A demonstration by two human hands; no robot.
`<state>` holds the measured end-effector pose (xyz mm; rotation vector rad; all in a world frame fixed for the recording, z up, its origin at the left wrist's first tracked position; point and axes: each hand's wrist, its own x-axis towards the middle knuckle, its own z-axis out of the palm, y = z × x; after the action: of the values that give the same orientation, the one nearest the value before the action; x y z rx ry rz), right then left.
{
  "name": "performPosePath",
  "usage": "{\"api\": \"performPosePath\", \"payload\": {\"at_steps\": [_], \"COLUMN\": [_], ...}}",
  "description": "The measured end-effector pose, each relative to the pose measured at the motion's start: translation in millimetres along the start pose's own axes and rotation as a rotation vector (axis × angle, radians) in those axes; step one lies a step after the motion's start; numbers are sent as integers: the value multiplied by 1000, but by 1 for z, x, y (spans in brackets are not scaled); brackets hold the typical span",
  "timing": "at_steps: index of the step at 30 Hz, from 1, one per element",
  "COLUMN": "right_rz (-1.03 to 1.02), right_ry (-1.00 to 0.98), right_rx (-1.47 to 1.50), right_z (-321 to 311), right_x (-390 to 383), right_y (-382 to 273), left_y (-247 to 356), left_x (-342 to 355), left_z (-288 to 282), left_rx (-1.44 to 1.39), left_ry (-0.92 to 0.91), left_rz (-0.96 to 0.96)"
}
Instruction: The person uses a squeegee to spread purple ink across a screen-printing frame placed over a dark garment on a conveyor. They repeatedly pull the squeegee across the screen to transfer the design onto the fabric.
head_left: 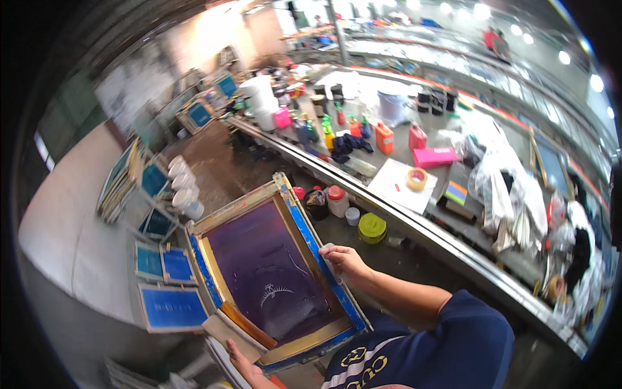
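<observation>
A screen printing frame [295,220] with blue-taped rails and a dark purple mesh is tilted in front of me. A pale curved, spiked design shows on the lower part of its mesh. Across its lower left corner lies a squeegee [233,329] with a wooden handle and an orange-brown blade. My left hand [243,366] is at the squeegee's lower edge and grips it, partly cut off by the picture's bottom. Closed at the frame's right rail, my right hand [346,264] pinches a small pale flat piece [328,247].
Right of me runs a long table with a metal edge rail [389,196], holding bottles, a tape roll [416,179], a pink box [435,157] and plastic bags. A lime-green tub [372,227] sits beneath its edge. Blue screens [172,306] and white buckets [188,200] stand left.
</observation>
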<state>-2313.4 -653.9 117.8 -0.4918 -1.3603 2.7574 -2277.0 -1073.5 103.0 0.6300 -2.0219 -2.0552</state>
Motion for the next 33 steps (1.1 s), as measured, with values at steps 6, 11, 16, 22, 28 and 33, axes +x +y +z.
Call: {"api": "performPosePath", "payload": {"at_steps": [6,11,16,22,28,33], "right_rz": [-44,-138,-121,-260,-316,-319], "right_ry": [169,124,36,-116,-138,-99], "right_rx": [15,20,39,-194,-268,-210], "right_z": [36,86,151,235,316,371], "right_x": [124,285,441,616,781,875], "right_y": [13,0,-10,-8,15,-6], "left_y": [32,60,92,116,142,177], "left_x": [170,311,431,574,746,877], "left_z": [68,138,205,261,308,346], "left_rx": [13,89,122,132,134,136], "left_ry": [-138,-95,-30,20,-2,-17], "left_rz": [-62,33,53,45,87,79]}}
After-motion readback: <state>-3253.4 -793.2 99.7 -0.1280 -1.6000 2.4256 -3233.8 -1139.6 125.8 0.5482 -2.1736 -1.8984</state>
